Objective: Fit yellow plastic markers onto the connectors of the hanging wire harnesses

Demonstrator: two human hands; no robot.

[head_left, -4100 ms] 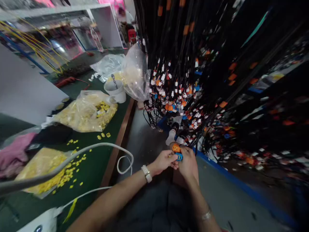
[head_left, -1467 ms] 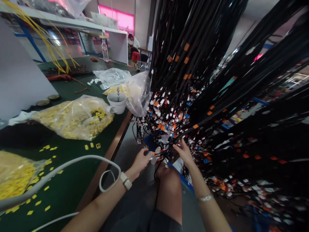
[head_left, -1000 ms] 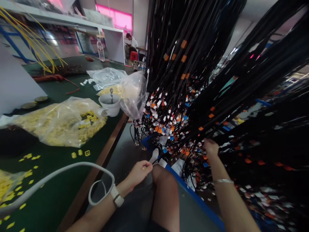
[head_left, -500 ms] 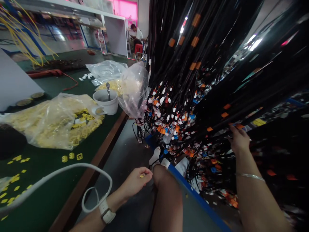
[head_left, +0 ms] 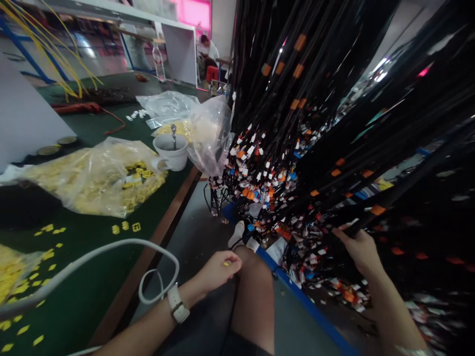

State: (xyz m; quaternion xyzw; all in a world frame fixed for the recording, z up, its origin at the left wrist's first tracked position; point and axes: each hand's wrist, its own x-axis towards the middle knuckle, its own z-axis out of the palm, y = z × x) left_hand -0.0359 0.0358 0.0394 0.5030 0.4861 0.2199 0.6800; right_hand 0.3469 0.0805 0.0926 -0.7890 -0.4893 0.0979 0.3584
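Black cables (head_left: 315,64): long, thin, glossy, hung in dense bundles front and right. Small blocky connectors (head_left: 260,168), white, orange and blue, at lower ends. Bench (head_left: 85,232) at left: flat green top, brown edge strip. On it: bag (head_left: 92,178) of thin, crinkled clear film, full of yellow parts; round white mug (head_left: 176,154) just beside, with shiny spoon (head_left: 173,136) inside. Smooth grey cord (head_left: 122,242), looped near left wrist.

Left hand (head_left: 218,269): beside knee, fingers curled nearly to thumb, small yellow piece (head_left: 226,263) held within. Exact shape too small to tell. Right hand (head_left: 359,249): out among cables, fingers partly spread; can't tell if gripping any.
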